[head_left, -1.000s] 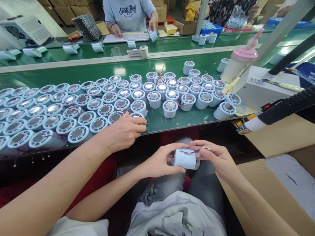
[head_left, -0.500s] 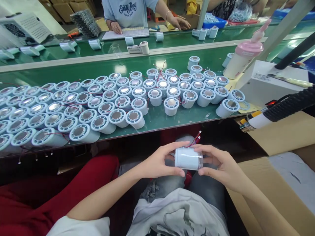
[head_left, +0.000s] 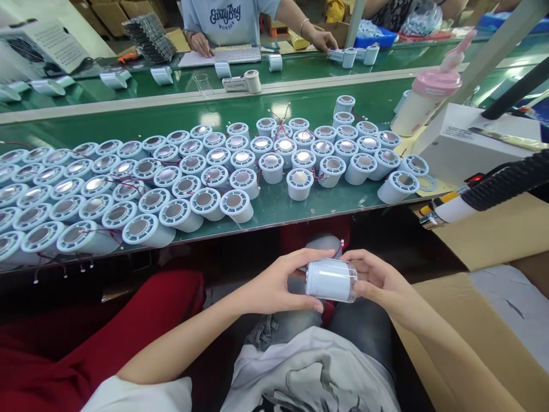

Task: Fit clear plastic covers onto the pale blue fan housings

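Note:
Above my lap, a light-blue cylindrical housing (head_left: 328,280) lies on its side between my hands, with a clear plastic cover (head_left: 352,282) around its right end. My left hand (head_left: 283,283) grips the housing, thumb below and fingers over the top. The fingers of my right hand (head_left: 380,280) close on the clear cover; some fingertips are hidden behind it. Thin wires with a small white connector (head_left: 342,244) stick up behind the housing. Many similar light-blue housings (head_left: 300,182) stand in rows on the green bench (head_left: 283,212) ahead.
At the right are a pink-topped bottle (head_left: 429,97), a white device (head_left: 472,137), a black ribbed hose (head_left: 506,180) and an open cardboard box (head_left: 446,320). A co-worker's hand (head_left: 323,40) reaches across the far belt. A red-clad leg (head_left: 163,320) is at my left.
The housing has tipped slightly, and its wires have swung lower. My right fingers have shifted further right on the clear cover. Across the belt, the co-worker's hand has reached the white parts.

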`<state>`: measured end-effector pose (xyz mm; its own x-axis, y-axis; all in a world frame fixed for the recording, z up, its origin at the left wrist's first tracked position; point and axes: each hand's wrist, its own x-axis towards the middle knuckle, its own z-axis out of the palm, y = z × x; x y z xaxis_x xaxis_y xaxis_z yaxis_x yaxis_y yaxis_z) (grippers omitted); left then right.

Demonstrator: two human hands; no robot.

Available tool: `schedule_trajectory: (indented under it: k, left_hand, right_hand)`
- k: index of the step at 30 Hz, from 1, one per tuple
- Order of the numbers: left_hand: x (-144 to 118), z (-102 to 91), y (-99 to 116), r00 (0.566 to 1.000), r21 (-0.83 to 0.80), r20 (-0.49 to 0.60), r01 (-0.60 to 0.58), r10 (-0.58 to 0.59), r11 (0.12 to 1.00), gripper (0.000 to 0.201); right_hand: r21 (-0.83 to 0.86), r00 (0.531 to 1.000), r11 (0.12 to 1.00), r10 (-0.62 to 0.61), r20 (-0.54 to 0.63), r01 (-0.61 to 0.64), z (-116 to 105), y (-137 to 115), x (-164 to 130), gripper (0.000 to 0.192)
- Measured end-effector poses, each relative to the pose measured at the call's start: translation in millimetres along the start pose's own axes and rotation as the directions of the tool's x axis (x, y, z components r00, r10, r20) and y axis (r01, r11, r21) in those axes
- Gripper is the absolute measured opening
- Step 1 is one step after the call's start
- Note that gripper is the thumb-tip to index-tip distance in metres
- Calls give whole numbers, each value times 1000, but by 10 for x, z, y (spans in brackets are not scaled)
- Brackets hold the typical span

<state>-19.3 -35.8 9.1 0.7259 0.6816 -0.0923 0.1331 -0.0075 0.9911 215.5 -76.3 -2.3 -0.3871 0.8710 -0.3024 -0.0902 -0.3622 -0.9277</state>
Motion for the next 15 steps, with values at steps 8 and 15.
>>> schedule_trajectory:
  k: [8,15]
  left_hand:
    - [-2,2,23,1000,-35,0,-21,21,999,73]
    - [155,12,-97,999,-308,-16,29,-35,951,83]
  right_hand:
    - [113,992,991,82,-94,-72,61,61,41,42]
    - [334,983,941,107,-150,-52,61,213,136,42]
